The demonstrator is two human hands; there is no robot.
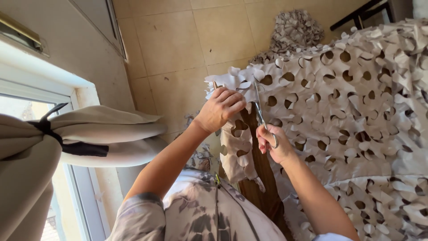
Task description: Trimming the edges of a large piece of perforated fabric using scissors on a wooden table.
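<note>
A large pale beige net of leaf-cut fabric (356, 102) is spread over a brown wooden table (263, 192). My left hand (219, 109) grips the net's near edge, where a cut strip (238, 149) hangs down over the table's side. My right hand (273, 143) is closed on metal scissors (260, 111), whose blades point away from me into the fabric just right of my left hand.
A heap of the same cut fabric (294, 31) lies on the tiled floor (187, 49) beyond the table. A tied-back beige curtain (89, 134) and a window (26, 107) are at the left. Dark chair legs (361, 15) show at the top right.
</note>
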